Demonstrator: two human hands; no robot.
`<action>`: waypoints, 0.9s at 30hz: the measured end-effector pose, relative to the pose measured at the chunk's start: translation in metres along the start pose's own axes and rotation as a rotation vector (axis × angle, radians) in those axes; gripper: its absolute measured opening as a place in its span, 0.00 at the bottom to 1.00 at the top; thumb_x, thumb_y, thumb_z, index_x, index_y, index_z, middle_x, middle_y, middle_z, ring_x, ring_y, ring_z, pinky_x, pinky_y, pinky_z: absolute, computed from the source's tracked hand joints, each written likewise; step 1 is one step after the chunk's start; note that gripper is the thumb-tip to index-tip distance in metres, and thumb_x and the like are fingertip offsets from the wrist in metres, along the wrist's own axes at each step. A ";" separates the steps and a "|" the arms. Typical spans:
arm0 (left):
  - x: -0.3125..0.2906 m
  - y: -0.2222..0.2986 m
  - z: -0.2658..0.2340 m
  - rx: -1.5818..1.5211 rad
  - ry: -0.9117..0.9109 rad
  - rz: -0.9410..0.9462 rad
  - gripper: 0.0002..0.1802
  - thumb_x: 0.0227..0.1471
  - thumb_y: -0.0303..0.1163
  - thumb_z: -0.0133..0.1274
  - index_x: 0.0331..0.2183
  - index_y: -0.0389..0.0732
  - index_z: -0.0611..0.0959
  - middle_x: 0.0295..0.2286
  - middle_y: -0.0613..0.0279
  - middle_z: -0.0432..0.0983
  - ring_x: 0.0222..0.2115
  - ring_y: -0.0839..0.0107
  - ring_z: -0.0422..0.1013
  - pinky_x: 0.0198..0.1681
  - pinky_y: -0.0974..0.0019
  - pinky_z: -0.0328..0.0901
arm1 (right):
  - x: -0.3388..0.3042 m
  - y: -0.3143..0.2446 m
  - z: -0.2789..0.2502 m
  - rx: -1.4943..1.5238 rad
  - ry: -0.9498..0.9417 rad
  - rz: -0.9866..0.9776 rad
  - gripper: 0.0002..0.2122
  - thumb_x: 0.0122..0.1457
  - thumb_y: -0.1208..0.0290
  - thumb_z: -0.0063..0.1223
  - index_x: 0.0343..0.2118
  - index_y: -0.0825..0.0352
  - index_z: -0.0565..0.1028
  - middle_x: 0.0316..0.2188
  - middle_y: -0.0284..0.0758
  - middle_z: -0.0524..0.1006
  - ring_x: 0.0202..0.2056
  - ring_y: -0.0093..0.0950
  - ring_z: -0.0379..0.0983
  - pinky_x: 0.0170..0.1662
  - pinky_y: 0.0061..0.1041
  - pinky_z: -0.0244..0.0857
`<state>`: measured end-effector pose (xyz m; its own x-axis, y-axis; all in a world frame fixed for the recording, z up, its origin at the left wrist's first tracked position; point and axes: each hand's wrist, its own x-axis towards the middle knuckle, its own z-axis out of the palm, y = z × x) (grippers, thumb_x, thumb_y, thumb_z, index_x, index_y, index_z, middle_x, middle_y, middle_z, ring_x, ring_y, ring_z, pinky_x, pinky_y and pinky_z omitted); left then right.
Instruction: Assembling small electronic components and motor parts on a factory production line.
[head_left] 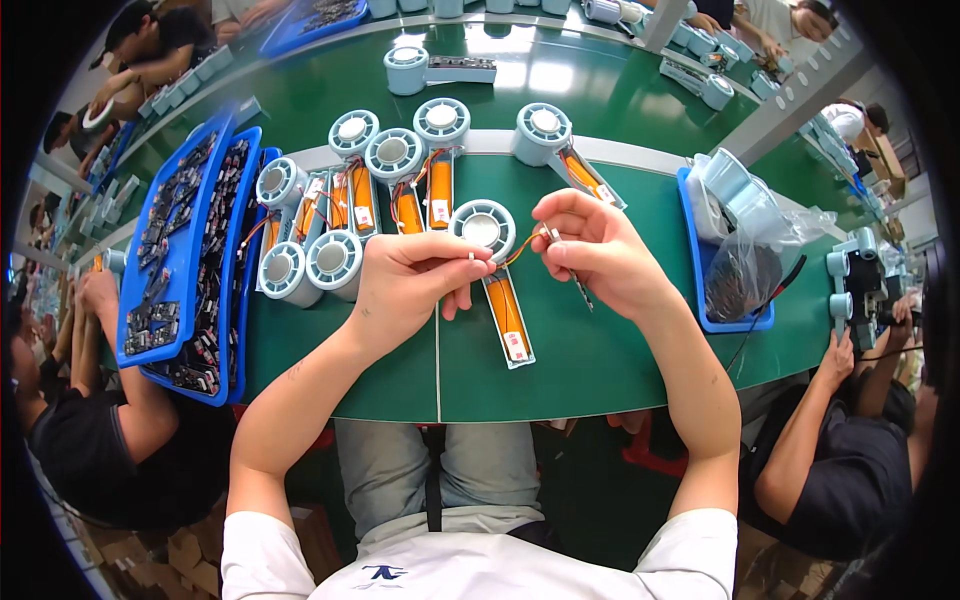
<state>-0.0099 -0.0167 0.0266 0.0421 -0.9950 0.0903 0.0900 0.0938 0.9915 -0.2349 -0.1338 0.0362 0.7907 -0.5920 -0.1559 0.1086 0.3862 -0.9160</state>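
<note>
Before me on the green table lies a light-blue handheld fan [483, 229], its handle opened to show an orange battery [508, 318] with a white label. My left hand [415, 285] is closed in a pinch beside the fan head; a tiny pale tip shows at its fingertips, too small to name. My right hand [598, 248] pinches a small dark circuit board [582, 291], mostly hidden by the fingers. Thin red and orange wires [522, 246] run from the fan towards the right fingers.
Several similar open fans [393, 153] stand at the left, another fan [543, 133] further back. Stacked blue trays [165, 335] of circuit boards sit at far left. A blue bin [712, 318] with a plastic bag of dark parts stands right. Co-workers sit on both sides.
</note>
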 end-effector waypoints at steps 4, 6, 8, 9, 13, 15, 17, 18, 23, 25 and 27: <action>-0.008 0.004 0.006 0.081 -0.012 0.006 0.05 0.52 0.17 0.61 0.33 0.33 0.87 0.31 0.59 0.84 0.22 0.79 0.76 0.20 0.77 0.67 | -0.001 0.014 0.012 -0.103 0.089 -0.186 0.13 0.56 0.85 0.58 0.45 0.73 0.74 0.36 0.36 0.77 0.35 0.24 0.75 0.39 0.22 0.71; -0.009 -0.001 0.007 0.128 -0.021 0.012 0.04 0.51 0.17 0.62 0.32 0.33 0.87 0.31 0.59 0.84 0.22 0.79 0.76 0.21 0.78 0.67 | -0.001 0.023 0.014 -0.254 0.111 -0.399 0.14 0.52 0.89 0.60 0.43 0.75 0.76 0.39 0.39 0.78 0.37 0.27 0.76 0.40 0.23 0.72; -0.008 -0.008 0.009 0.213 -0.024 0.180 0.04 0.50 0.18 0.63 0.32 0.33 0.87 0.30 0.60 0.84 0.23 0.81 0.75 0.23 0.78 0.67 | -0.004 0.028 0.015 -0.349 0.074 -0.470 0.15 0.51 0.89 0.62 0.43 0.75 0.76 0.39 0.40 0.78 0.38 0.28 0.76 0.41 0.24 0.72; -0.009 -0.011 0.009 0.257 -0.025 0.263 0.05 0.50 0.18 0.64 0.32 0.34 0.87 0.29 0.61 0.84 0.23 0.82 0.75 0.23 0.78 0.67 | -0.005 0.030 0.014 -0.433 0.046 -0.555 0.16 0.49 0.89 0.64 0.43 0.76 0.77 0.39 0.41 0.78 0.39 0.29 0.76 0.41 0.25 0.72; -0.012 -0.001 0.008 0.330 -0.025 0.177 0.05 0.48 0.20 0.66 0.30 0.35 0.87 0.27 0.62 0.83 0.24 0.81 0.75 0.25 0.77 0.67 | -0.001 0.030 0.014 -0.670 -0.036 -0.770 0.19 0.44 0.86 0.70 0.41 0.72 0.80 0.38 0.41 0.79 0.37 0.30 0.77 0.39 0.25 0.73; -0.012 -0.003 0.008 0.353 -0.016 0.223 0.05 0.47 0.20 0.67 0.30 0.36 0.87 0.27 0.62 0.83 0.24 0.80 0.75 0.25 0.76 0.67 | 0.000 0.029 0.015 -0.748 -0.066 -0.833 0.19 0.42 0.85 0.72 0.41 0.70 0.81 0.37 0.40 0.80 0.35 0.30 0.78 0.37 0.25 0.73; -0.011 -0.005 0.010 0.421 -0.014 0.322 0.06 0.45 0.21 0.68 0.29 0.37 0.87 0.26 0.62 0.82 0.24 0.78 0.75 0.24 0.74 0.66 | -0.001 0.028 0.017 -0.838 -0.077 -0.900 0.19 0.41 0.83 0.73 0.40 0.69 0.82 0.36 0.40 0.80 0.34 0.32 0.77 0.36 0.26 0.73; -0.010 -0.006 0.010 0.414 -0.009 0.320 0.06 0.45 0.21 0.68 0.29 0.37 0.87 0.26 0.62 0.82 0.24 0.78 0.75 0.24 0.74 0.66 | -0.001 0.027 0.017 -0.883 -0.083 -0.934 0.19 0.40 0.82 0.73 0.39 0.69 0.83 0.36 0.39 0.80 0.34 0.32 0.77 0.35 0.27 0.73; -0.008 -0.009 0.010 0.472 -0.011 0.378 0.04 0.44 0.27 0.66 0.26 0.38 0.86 0.25 0.60 0.82 0.25 0.64 0.77 0.27 0.64 0.71 | -0.002 0.027 0.018 -0.960 -0.087 -0.961 0.18 0.38 0.79 0.74 0.37 0.69 0.84 0.36 0.38 0.80 0.33 0.34 0.77 0.34 0.28 0.73; -0.008 -0.010 0.009 0.537 -0.003 0.422 0.04 0.44 0.28 0.65 0.24 0.40 0.85 0.24 0.61 0.82 0.25 0.63 0.77 0.27 0.62 0.71 | -0.002 0.026 0.019 -0.990 -0.070 -0.954 0.18 0.38 0.79 0.74 0.37 0.68 0.84 0.35 0.38 0.80 0.33 0.34 0.77 0.34 0.28 0.73; -0.008 -0.012 0.010 0.578 0.005 0.453 0.05 0.45 0.29 0.65 0.23 0.41 0.85 0.24 0.62 0.81 0.26 0.64 0.77 0.27 0.61 0.71 | -0.002 0.025 0.018 -1.006 -0.065 -0.949 0.18 0.37 0.79 0.74 0.36 0.68 0.84 0.35 0.37 0.81 0.33 0.34 0.77 0.34 0.27 0.73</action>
<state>-0.0213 -0.0097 0.0150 -0.0444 -0.8624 0.5043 -0.4761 0.4621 0.7482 -0.2230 -0.1099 0.0201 0.6891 -0.2941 0.6623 0.1603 -0.8294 -0.5351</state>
